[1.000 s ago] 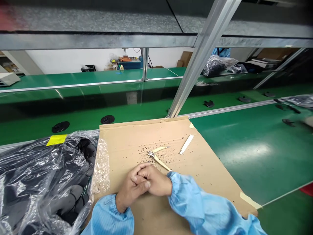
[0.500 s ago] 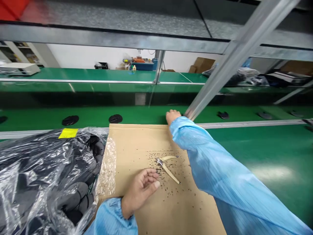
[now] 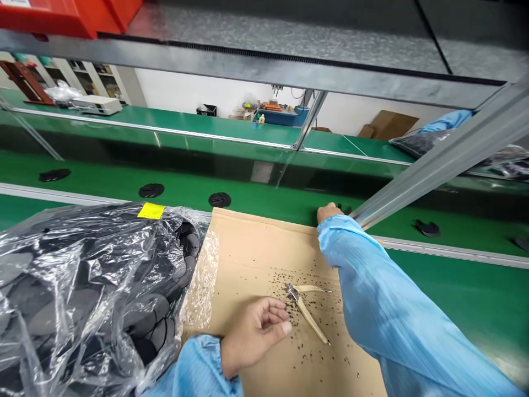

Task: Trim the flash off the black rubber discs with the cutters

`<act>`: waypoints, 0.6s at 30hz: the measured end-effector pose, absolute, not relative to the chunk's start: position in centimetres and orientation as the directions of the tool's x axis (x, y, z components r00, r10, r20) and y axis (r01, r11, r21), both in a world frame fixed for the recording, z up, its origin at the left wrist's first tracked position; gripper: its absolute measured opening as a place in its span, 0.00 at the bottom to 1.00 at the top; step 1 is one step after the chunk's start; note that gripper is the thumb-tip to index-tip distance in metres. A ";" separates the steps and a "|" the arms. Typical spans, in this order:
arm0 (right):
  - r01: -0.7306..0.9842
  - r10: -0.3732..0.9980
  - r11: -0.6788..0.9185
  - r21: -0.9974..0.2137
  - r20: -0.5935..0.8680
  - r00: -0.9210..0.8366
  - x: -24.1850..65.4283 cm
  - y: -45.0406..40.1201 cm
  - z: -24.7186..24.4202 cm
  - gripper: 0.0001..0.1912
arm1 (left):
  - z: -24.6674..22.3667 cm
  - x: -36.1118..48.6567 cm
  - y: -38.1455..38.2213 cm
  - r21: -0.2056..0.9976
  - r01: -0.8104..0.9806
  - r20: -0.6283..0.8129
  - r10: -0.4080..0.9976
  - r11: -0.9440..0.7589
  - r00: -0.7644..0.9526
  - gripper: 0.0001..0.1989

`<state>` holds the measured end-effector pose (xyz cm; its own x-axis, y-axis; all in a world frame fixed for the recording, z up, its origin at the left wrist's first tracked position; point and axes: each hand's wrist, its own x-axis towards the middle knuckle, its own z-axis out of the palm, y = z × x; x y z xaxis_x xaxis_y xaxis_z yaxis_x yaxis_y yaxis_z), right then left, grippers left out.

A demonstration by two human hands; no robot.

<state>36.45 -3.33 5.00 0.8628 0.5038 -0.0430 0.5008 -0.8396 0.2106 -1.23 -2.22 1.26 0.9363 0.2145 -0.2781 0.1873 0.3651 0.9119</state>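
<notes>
My left hand (image 3: 258,335) hovers over or rests on a cardboard sheet (image 3: 252,237), fingers loosely curled, thumb apart and nothing visible in it. Just right of it lie nippers (image 3: 308,317) with cream handles spread apart, amid scattered tiny black bits (image 3: 303,353). Beyond the sheet's far edge, my right hand (image 3: 329,212) reaches onto the green belt (image 3: 273,207) beside a metal post. Its fingers are mostly hidden by the back of the hand. A small dark piece (image 3: 344,209) shows right beside it; whether the hand grips that piece is unclear.
At left lies a clear plastic bag (image 3: 95,292) full of dark rounded pieces, with a yellow note (image 3: 151,210). Flat black pieces (image 3: 219,199) sit along the belt. A slanting metal post (image 3: 438,160) rises at right; a shelf with a red bin (image 3: 70,16) hangs overhead.
My view has turned, so the scene sits farther right. My right hand stays by the post, with more of the dark piece beside it showing. The left hand keeps its loose curl.
</notes>
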 end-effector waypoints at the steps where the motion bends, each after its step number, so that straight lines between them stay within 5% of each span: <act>1: 0.507 0.512 -0.840 0.192 -0.025 0.858 36.1 -3.3 5.4 0.16 | 1.2 -1.2 -2.2 0.911 0.186 -0.277 0.214 0.367 0.937 0.25; 9: 0.760 0.734 -0.647 -0.061 0.221 0.642 25.1 -5.1 8.0 0.15 | 1.4 -1.5 -2.0 0.828 -0.018 -0.195 0.318 0.560 0.928 0.24; 13: 0.854 0.801 -0.029 -0.519 0.499 0.330 14.4 -9.1 7.4 0.09 | 1.6 -1.4 -1.8 0.706 -0.158 -0.201 0.409 0.691 0.890 0.23; 18: 0.757 0.847 0.106 -0.645 0.457 0.271 7.3 -12.6 6.1 0.09 | 1.2 -1.2 -1.7 0.747 -0.249 -0.168 0.538 0.616 0.826 0.23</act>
